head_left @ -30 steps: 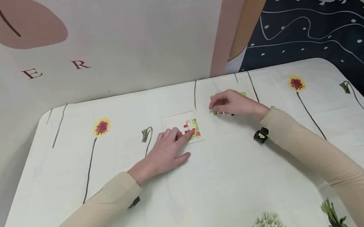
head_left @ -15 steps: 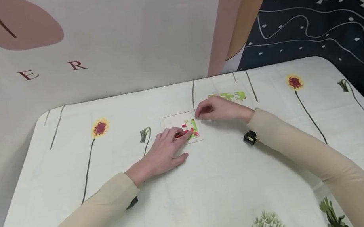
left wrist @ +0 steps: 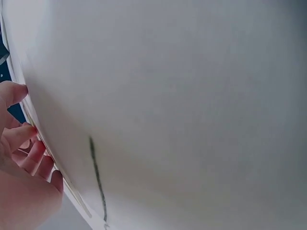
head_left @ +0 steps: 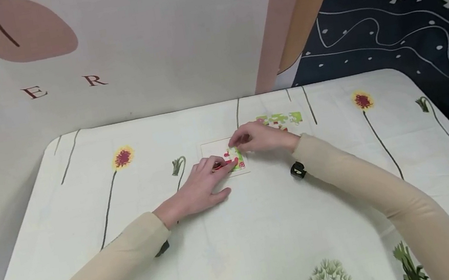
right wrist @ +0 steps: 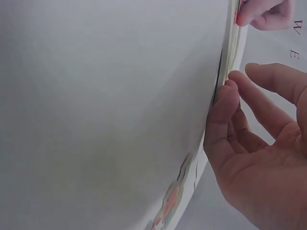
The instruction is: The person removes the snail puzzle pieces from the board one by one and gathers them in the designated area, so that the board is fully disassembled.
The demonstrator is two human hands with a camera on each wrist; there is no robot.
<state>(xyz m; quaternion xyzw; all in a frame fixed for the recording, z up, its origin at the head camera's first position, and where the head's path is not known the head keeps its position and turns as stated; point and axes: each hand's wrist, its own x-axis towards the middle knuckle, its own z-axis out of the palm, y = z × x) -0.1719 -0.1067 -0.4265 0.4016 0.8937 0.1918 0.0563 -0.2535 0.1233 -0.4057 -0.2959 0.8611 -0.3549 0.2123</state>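
A square puzzle board with a thin outline lies on the white table; joined green and red pieces fill its lower right part. My left hand rests on the board with its index finger stretched over those pieces. Over the board's upper right, my right hand pinches a small puzzle piece, mostly hidden by the fingertips. The left wrist view shows the left hand with fingers against the board's edge. In the right wrist view, the right hand has its fingertips at the board.
Several loose green and red puzzle pieces lie behind the right hand, partly covered by it. The tablecloth has printed flowers. A printed fabric wall rises behind the table's far edge.
My right hand has moved left from the loose pieces to the board's upper right, uncovering more of the loose pieces. The left hand has stayed on the board.
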